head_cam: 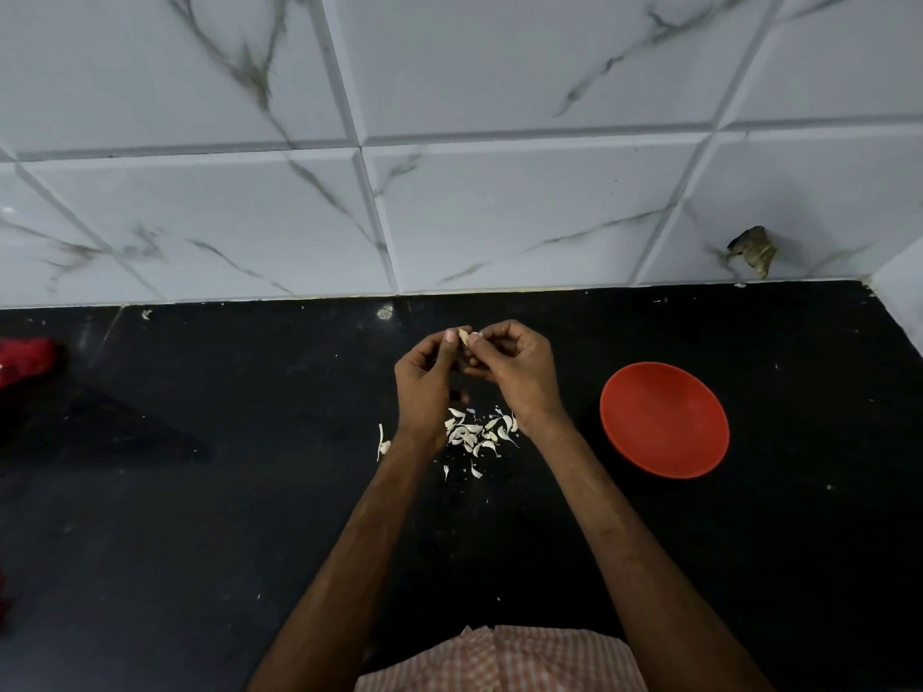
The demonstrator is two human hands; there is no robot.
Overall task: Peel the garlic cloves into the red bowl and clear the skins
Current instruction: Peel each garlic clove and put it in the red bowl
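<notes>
Bench: black stone (200,491), matte, w/ pale specks and crumbs scattered over it; fills lower half of view.
Wall: white marble-look tiles (499,217) w/ grey veins, meets bench at 12 o'clock; side wall comes in at 2 o'clock corner.
Wall damage: 1 rough dark broken spot (751,249), low on tiles at 2 o'clock.
Hands: 2, raised together near bench centre; left hand (424,377), right hand (519,367).
Fingers: left thumb + fingers (452,337) and right fingers (487,334) all curled, tips clamped on 1 garlic clove (463,337) between them.
Clove: 1 in view for sure, pale, held above bench at 12 o'clock of both palms.
Pile: 1 heap of white skins/bits (477,434) on bench, 6 o'clock of hands, between wrists; pcs too small to count, can't tell skins from cloves.
Strays: 1 long bit (382,442) at 9 o'clock of pile; 2 small bits (475,473) at 6 o'clock.
Red bowl: 1 (664,422), on bench at 4 o'clock of hands, well apart from pile.
Red cloth: 1 (25,359), 9 o'clock edge.
Shirt: checked (499,661), 6 o'clock.
</notes>
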